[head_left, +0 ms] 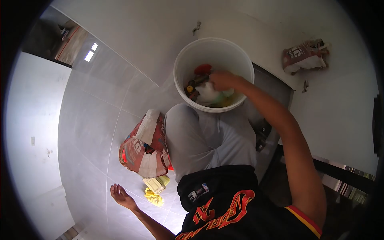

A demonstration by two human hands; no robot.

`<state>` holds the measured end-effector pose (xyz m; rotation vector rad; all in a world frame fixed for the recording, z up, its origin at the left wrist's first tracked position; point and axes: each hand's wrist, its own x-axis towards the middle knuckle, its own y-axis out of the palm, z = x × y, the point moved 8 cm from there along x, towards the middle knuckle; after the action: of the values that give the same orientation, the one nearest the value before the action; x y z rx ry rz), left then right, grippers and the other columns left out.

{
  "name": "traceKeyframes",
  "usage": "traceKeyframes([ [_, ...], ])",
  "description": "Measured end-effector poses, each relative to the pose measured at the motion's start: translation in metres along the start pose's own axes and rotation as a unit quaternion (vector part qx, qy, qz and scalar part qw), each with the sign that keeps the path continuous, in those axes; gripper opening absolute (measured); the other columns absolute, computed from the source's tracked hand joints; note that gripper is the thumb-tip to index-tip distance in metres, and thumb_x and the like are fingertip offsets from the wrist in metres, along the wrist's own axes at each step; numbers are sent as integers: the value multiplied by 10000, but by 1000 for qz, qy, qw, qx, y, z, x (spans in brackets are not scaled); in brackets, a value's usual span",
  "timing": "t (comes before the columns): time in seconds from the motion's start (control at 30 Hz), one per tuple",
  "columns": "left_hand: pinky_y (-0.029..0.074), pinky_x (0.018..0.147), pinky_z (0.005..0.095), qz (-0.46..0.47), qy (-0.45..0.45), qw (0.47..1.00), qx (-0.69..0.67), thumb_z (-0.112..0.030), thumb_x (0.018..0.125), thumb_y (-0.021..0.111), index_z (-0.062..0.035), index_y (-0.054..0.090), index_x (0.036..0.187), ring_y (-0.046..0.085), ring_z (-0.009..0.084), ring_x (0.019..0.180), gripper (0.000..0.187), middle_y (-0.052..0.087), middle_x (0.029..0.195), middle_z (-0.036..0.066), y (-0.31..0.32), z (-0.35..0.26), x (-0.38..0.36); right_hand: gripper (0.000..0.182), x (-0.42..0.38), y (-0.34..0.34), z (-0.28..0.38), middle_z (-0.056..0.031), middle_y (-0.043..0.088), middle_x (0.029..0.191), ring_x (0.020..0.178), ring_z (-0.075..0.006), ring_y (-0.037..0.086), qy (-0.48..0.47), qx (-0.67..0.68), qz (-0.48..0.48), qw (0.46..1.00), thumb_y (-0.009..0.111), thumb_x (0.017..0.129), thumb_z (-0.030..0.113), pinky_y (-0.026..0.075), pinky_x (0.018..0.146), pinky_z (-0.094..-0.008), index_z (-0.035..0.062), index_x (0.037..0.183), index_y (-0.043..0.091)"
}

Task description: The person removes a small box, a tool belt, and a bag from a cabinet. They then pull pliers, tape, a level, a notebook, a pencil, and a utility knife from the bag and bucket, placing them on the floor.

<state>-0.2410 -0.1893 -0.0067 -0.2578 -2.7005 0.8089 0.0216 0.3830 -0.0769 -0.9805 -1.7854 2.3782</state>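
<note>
A large white bucket (180, 86) stands in front of my knees with its mouth towards me. My right hand (222, 81) reaches inside it, over a whitish plastic bag (209, 93); motion blur and the contents hide its fingers. Beside the hand in the bucket are a red item (203, 69) and several small dark and yellow pieces (191, 89). Out to the left, above the floor, my left hand (121, 196) is empty, its fingers apart. Nearest to it are a crumpled yellow piece (154, 197), of cloth or plastic, and a pale yellow box-like item (156, 184).
A red and white sack (145, 146) sits on the grey tiled floor (94, 132) against my left leg. Another printed sack (306, 57) lies at the upper right. Metal taps (196, 27) stick out of the white wall. Something dark (263, 134) lies right of my legs.
</note>
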Motion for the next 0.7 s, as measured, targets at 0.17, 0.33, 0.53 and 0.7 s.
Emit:
traceKeyframes([
  [0.17,442,853,306,-14,38,997,-66,-82,889,555,29,472,1131,535,193,963,280,556,1040,107,14,-46,13,177,-50,-98,-30,-156,615,700,675,-239,600,-80,282,-270,917,579,664,100,470,685,-357,-3,792,644],
  [0.33,455,817,290,-43,105,987,-117,-2,880,530,12,530,1014,546,167,891,135,563,971,80,20,-108,11,286,-161,-167,-66,-124,589,987,917,-203,549,9,252,-405,879,577,751,168,429,812,-300,1,980,614],
  [0.53,493,743,291,-43,154,981,-106,-13,871,551,20,535,989,572,177,833,123,575,935,93,37,-150,-6,270,-260,-171,-115,-54,599,886,798,-133,583,-48,318,-492,809,536,749,110,458,754,-246,-8,983,605],
  [0.7,483,693,330,8,212,970,-119,-55,865,562,24,514,986,574,217,755,152,594,823,124,75,-196,-35,287,-264,-86,-165,-34,612,834,722,-114,577,135,664,-368,637,519,738,101,465,712,-243,-23,984,597],
])
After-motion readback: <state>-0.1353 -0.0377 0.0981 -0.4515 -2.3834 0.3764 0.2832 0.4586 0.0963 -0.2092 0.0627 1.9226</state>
